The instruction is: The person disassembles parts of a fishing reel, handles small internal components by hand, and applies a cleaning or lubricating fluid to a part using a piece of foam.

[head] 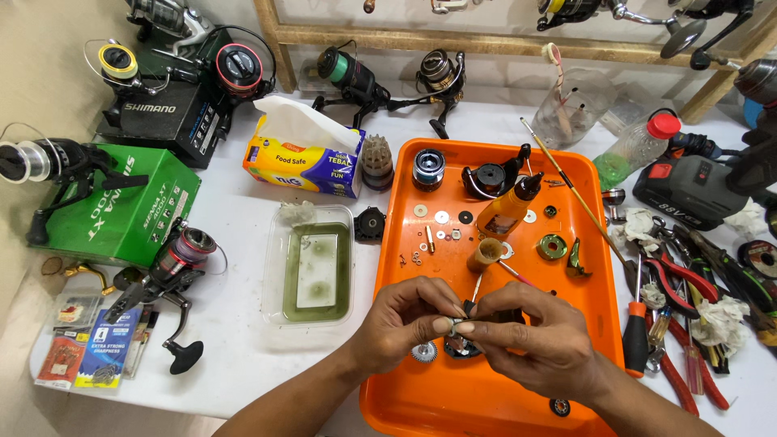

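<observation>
Nearest, over the front of the orange tray [405, 405]: left hand [405, 320] and right hand [538, 340] meeting fingertip to fingertip, both pinched onto one small metal reel part [457, 326], held just above the tray, probably so that anything dropped lands inside the rim. Part too small and too covered by fingers for its shape to be read; a thin pale shaft [477, 287] rising from the grip, long axis near upright, tipped slightly away and to the right. Directly under the hands, on the tray floor, a small toothed gear [423, 351] and a dark round piece, partly hidden. Farther up the tray, washers and screws spread out singly, apparently laid apart for easy picking; a yellow oil bottle [508, 209] lying tilted, dark nozzle toward the far right; a black spool [429, 168] at the far edge. Left of the tray on the white counter [235, 356], a clear tub of greenish liquid [316, 271]. Right of it, a red-handled screwdriver [637, 336] and pliers, handles toward the near edge. Beyond, a tissue box [303, 158] and several fishing reels.
</observation>
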